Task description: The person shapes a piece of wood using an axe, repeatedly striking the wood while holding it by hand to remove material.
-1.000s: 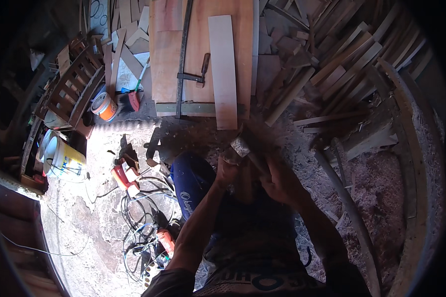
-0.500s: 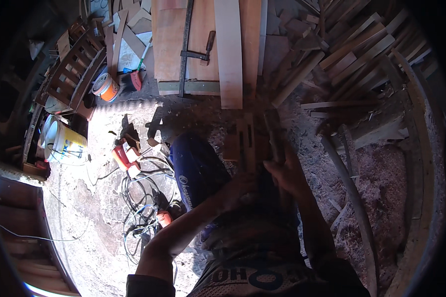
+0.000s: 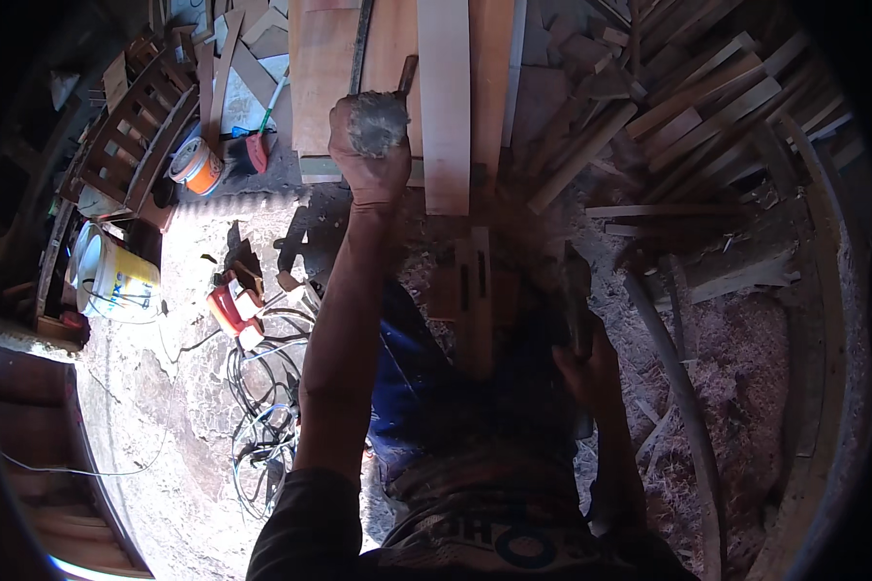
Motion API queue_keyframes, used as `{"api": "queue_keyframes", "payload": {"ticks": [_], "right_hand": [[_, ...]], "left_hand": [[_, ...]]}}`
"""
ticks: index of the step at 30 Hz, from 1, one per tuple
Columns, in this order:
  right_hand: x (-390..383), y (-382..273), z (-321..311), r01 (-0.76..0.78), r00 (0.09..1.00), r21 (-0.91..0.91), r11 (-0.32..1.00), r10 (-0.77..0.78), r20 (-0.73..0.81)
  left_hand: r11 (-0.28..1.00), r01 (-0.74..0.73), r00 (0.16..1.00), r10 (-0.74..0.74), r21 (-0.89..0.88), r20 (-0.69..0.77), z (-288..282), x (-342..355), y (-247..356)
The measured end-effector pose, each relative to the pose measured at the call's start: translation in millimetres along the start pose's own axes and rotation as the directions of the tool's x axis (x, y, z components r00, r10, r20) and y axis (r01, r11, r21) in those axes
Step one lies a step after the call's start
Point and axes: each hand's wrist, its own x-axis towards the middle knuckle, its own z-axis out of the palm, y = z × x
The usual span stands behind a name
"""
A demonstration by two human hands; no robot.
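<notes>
- My left hand (image 3: 370, 160), raised in front of the plywood board (image 3: 320, 58), closed its fingers around a rough lump (image 3: 376, 124), hiding part of the board's near edge toward its left corner.
- The lump looked pale grey and roughly rounded, its face pitted and flecked, its outline uneven; what it was made of, I could not tell.
- My right hand (image 3: 594, 373), lower and well apart from the left, gripped a long, dark tool (image 3: 576, 290); shadow blurred its shape, though its far end looked thicker than the part by my fingers.
- Between my hands, above my blue trousers (image 3: 402, 373), stood out a slotted wooden piece (image 3: 475, 339), straight-sided and reddish brown, with two narrow dark slots side by side toward its far end. Neither hand touched it.
- On the board, a pale plank (image 3: 445, 97) ran lengthwise, smooth and straight, its near end jutting past the near edge; left of it lay a dark bar clamp (image 3: 361, 48), partly hidden by my left hand.
- On the sunlit floor (image 3: 189, 387) to my left, a red power tool (image 3: 233, 308) sat near tangled cables (image 3: 262, 416).
</notes>
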Motion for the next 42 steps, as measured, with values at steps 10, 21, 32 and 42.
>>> {"api": "queue_keyframes", "payload": {"ticks": [10,21,32,42], "right_hand": [[23,22,10,-0.116,0.992,-0.115,0.987,0.110,-0.054],[38,-28,27,-0.189,0.982,0.392,0.900,0.169,0.086],[9,43,50,-0.192,0.980,0.315,0.930,0.166,0.108],[5,42,51,-0.224,0.974,0.429,0.875,0.188,0.125]], "left_hand": [[0.587,0.685,0.728,-0.571,-0.432,0.379,18,-111,45],[0.863,0.478,0.788,-0.340,-0.162,0.513,20,-85,23],[0.607,0.743,0.646,-0.542,-0.280,0.538,47,-108,-22],[0.624,0.713,0.690,-0.539,-0.321,0.484,49,-115,-28]]}}
